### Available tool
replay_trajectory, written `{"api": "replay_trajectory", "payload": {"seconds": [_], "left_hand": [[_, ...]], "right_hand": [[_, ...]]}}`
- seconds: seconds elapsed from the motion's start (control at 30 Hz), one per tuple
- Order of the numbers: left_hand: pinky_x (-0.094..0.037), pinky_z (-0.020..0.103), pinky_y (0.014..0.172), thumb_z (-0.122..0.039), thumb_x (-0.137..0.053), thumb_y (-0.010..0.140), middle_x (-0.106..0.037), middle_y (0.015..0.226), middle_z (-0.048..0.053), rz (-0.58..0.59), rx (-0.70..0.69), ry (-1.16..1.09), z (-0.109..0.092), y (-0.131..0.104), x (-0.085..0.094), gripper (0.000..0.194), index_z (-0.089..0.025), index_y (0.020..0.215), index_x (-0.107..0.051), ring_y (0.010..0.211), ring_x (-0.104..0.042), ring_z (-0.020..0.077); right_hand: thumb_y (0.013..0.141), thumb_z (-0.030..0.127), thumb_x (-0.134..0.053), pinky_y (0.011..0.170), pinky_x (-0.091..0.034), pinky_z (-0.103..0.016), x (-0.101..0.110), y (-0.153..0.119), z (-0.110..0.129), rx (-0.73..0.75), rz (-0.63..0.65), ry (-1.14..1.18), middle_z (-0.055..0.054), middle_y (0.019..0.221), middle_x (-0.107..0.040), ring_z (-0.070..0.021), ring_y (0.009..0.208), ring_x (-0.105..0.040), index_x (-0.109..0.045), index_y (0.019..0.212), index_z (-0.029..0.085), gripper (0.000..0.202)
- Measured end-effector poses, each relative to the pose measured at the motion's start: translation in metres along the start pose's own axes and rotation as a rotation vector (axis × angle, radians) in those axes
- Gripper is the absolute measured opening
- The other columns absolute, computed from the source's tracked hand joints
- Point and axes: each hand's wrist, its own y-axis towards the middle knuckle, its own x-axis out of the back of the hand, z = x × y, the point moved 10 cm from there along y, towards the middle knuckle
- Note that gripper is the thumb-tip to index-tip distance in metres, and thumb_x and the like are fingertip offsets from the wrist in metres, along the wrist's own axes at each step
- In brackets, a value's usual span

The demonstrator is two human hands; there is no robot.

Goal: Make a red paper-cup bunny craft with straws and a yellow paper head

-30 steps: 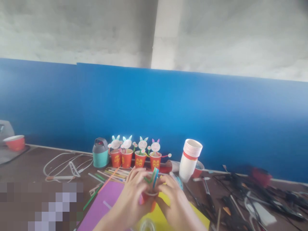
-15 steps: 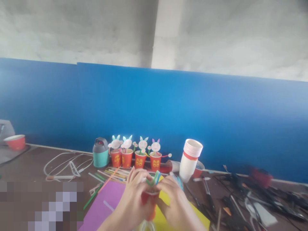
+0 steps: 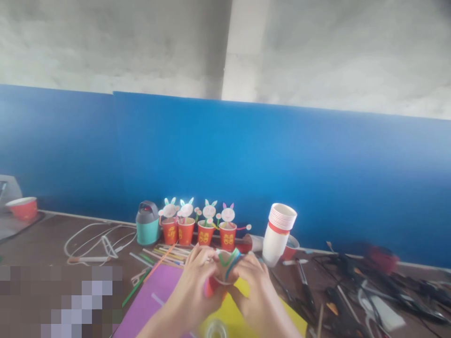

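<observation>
A red paper cup (image 3: 210,287) is tipped toward me, so its pale inside shows. My left hand (image 3: 195,284) is closed around the cup's left side. On the right, my right hand (image 3: 252,284) has its fingers pressed at the rim, by a blue strip (image 3: 230,268). A bent green strip (image 3: 222,259) stands in the cup beside the blue one. Whether the strips are fixed to the cup, I cannot tell. Below the hands lie a yellow sheet (image 3: 287,312) and a purple sheet (image 3: 164,281), with a clear round roll (image 3: 215,328) near the bottom edge.
Behind the hands stand several red cups (image 3: 206,234) with rabbit-faced figures, next to a teal container (image 3: 147,230). A tall stack of white cups (image 3: 275,244) is to their right. Coloured sticks (image 3: 169,255) lie on the left; tools and dark cables (image 3: 384,291) crowd the right.
The cup has tilted so that its opening now faces me. The green and blue strips have spread apart, and both hands have shifted slightly with the cup.
</observation>
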Motion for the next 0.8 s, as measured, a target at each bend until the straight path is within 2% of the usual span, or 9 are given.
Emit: {"api": "replay_trajectory", "payload": {"seconds": [0.17,0.33,0.43,0.67,0.8], "left_hand": [[-0.045,0.035,0.081,0.002,-0.057,0.061,-0.061,0.086,0.002,-0.007,-0.026,0.011,0.0019,-0.0014,-0.0020,0.026,-0.021,0.071,-0.059,0.089,-0.054,0.0205],[-0.039,0.045,0.094,0.000,-0.057,0.062,-0.060,0.087,0.003,-0.008,-0.028,0.105,0.0032,-0.0041,-0.0036,0.024,-0.021,0.075,-0.059,0.090,-0.054,0.0217],[-0.037,0.047,0.097,0.001,-0.057,0.061,-0.059,0.089,0.003,0.018,-0.012,0.111,0.0043,-0.0049,-0.0058,0.026,-0.022,0.075,-0.059,0.093,-0.053,0.0219],[-0.041,0.040,0.088,0.001,-0.057,0.063,-0.058,0.093,0.004,0.013,-0.003,0.095,0.0047,-0.0046,-0.0041,0.025,-0.021,0.075,-0.059,0.094,-0.052,0.0222],[-0.042,0.036,0.081,-0.001,-0.058,0.067,-0.059,0.088,0.003,0.014,-0.034,0.034,0.0004,-0.0020,-0.0024,0.021,-0.021,0.074,-0.060,0.089,-0.052,0.0208]], "right_hand": [[0.069,0.002,-0.059,0.080,-0.041,-0.035,-0.0018,-0.0002,0.0009,0.008,0.014,0.013,-0.001,0.087,-0.072,-0.0233,0.090,-0.061,-0.061,0.070,0.022,0.021],[0.071,0.002,-0.058,0.080,-0.040,-0.035,-0.0034,-0.0003,-0.0007,0.005,0.022,0.025,-0.002,0.088,-0.071,-0.0235,0.091,-0.060,-0.062,0.073,0.023,0.021],[0.070,0.002,-0.059,0.080,-0.039,-0.035,-0.0059,0.0005,-0.0028,0.003,0.032,0.023,-0.002,0.087,-0.071,-0.0241,0.091,-0.059,-0.061,0.072,0.022,0.020],[0.071,0.002,-0.060,0.081,-0.038,-0.036,-0.0080,0.0006,-0.0040,-0.032,0.065,0.015,-0.003,0.088,-0.071,-0.0247,0.093,-0.058,-0.064,0.076,0.021,0.020],[0.072,0.004,-0.060,0.084,-0.038,-0.038,-0.0084,-0.0001,-0.0034,-0.041,0.083,0.020,-0.003,0.088,-0.070,-0.0253,0.095,-0.058,-0.064,0.075,0.021,0.018]]}}
